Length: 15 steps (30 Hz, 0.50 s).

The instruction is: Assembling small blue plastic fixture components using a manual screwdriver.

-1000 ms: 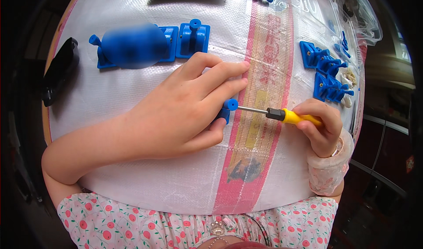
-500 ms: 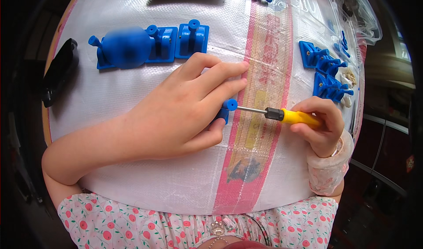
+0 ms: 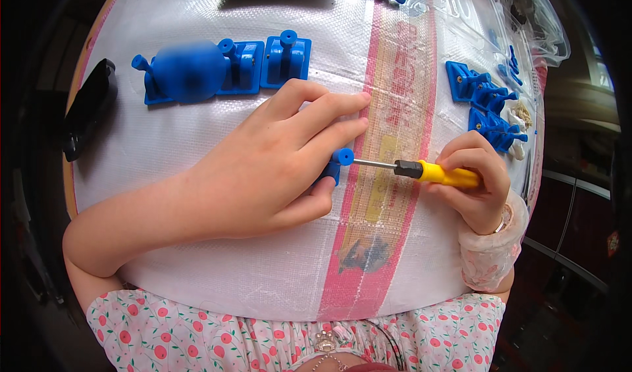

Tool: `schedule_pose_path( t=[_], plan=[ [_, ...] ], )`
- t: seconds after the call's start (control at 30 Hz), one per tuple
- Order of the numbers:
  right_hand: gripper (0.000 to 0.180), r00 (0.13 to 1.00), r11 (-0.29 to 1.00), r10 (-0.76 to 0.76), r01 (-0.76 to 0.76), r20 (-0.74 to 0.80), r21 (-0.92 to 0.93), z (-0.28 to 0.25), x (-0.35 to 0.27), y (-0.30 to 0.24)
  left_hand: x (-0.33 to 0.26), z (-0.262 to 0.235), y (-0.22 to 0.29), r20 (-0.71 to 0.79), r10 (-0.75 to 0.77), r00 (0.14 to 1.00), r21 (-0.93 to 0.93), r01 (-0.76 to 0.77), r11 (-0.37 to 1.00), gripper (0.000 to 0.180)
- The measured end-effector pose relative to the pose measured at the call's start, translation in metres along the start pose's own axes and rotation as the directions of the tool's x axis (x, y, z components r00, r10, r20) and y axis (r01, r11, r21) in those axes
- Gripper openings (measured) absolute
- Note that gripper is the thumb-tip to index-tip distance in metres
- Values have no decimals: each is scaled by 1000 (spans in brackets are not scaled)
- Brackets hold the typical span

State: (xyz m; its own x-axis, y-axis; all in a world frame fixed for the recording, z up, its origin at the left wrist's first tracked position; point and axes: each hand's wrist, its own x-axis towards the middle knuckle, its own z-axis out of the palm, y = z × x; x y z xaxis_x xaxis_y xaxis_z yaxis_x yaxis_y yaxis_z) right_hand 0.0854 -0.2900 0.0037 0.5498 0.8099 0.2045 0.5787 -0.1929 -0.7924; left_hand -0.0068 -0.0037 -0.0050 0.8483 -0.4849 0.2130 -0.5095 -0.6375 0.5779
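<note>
The left hand (image 3: 270, 168) lies flat and heavy over a small blue plastic part (image 3: 337, 163) near the middle of the table (image 3: 197, 266), its fingers (image 3: 322, 112) spread forward and its thumb curled underneath, so that the piece is pinned against the white woven cover and, by my reckoning, cannot spin or slide under the tool. Only the part's round end and a bit of its body show past the palm; the rest is hidden, so I cannot say what shape it has. The right hand (image 3: 475, 186) has its fingers closed round the yellow handle of a small screwdriver (image 3: 421, 170), gripping it far back, which looks like a hold meant for twisting rather than pushing. The screwdriver lies nearly level with the table, its long axis running across from the person's right to left, handle to the right, thin steel shaft pointing left, the tip meeting the round end of the blue part. It crosses the pink and yellow stripe (image 3: 388, 141) printed down the cover. Farther up, well apart from the hands, a row of blue mounting blocks (image 3: 263, 59) sits with pegs upright, and more blue bracket pieces (image 3: 490, 108) are heaped near the right edge, handy to the tool hand. A black object (image 3: 89, 115) lies by the left rim.
</note>
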Motion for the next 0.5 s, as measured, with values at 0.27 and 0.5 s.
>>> schedule_pose_path(
  t=[0.27, 0.5],
  plan=[
    [33, 998, 998, 35, -37, 44, 45, -1, 2, -3, 0, 0, 0, 0, 2, 1000, 3, -2, 1000, 62],
    [36, 998, 999, -54, 54, -14, -8, 5, 1, 0, 0, 0, 0, 4, -6, 1000, 5, 6, 1000, 61]
  ],
)
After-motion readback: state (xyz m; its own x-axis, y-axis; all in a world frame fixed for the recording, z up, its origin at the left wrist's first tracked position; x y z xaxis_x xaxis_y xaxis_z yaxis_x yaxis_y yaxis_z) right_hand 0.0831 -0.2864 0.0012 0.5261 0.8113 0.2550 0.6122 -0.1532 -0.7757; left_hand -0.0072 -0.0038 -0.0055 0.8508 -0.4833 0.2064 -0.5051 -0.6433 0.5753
